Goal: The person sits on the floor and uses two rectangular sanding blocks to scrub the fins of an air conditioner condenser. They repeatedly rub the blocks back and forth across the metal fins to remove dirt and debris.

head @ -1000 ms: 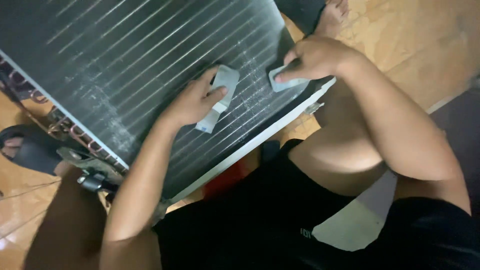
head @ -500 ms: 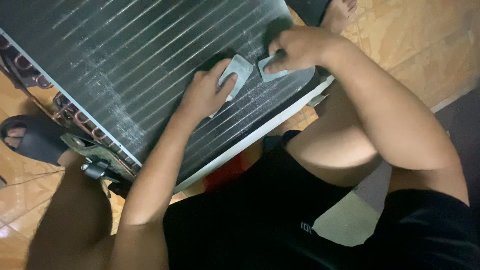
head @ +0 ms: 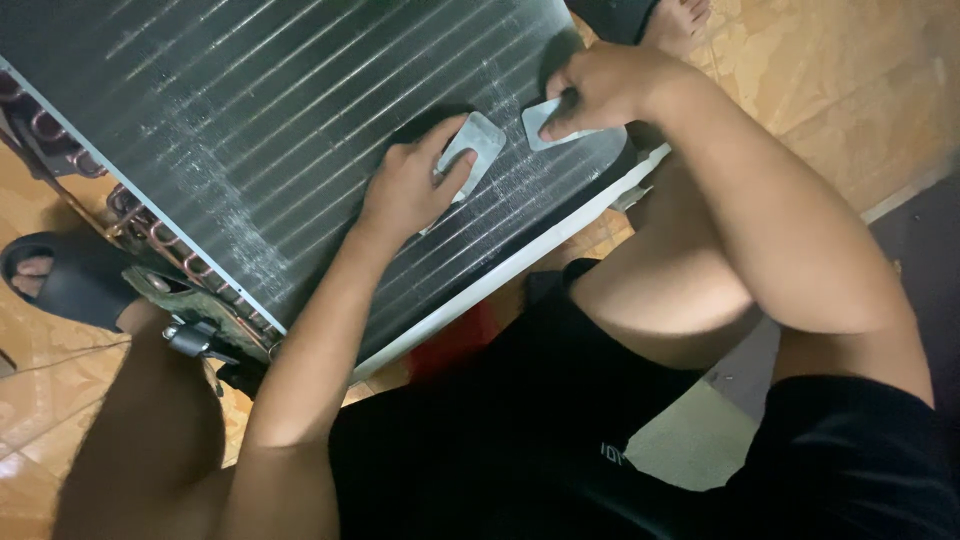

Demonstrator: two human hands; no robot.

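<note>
Coil: a finned coil [head: 270, 150] is laid across the upper left and centre of the frame, its white edge strip running diagonally toward the lower left.
Left hand: the left hand [head: 410, 190] is closed on a grey comb [head: 468, 150], which is pressed flat against the fins at upper centre.
Right hand: the right hand [head: 600, 85] is pinched narrow on a second grey pad [head: 548, 122], just beside the comb; contact with the fins is probable but partly hidden by the fingers.
Tubing: copper bends [head: 150, 235] are seen along the coil's left end.
Sandal: a dark sandal [head: 70, 280] is worn at the left edge.
Floor: tan tile [head: 850, 90] is seen at upper right.
</note>
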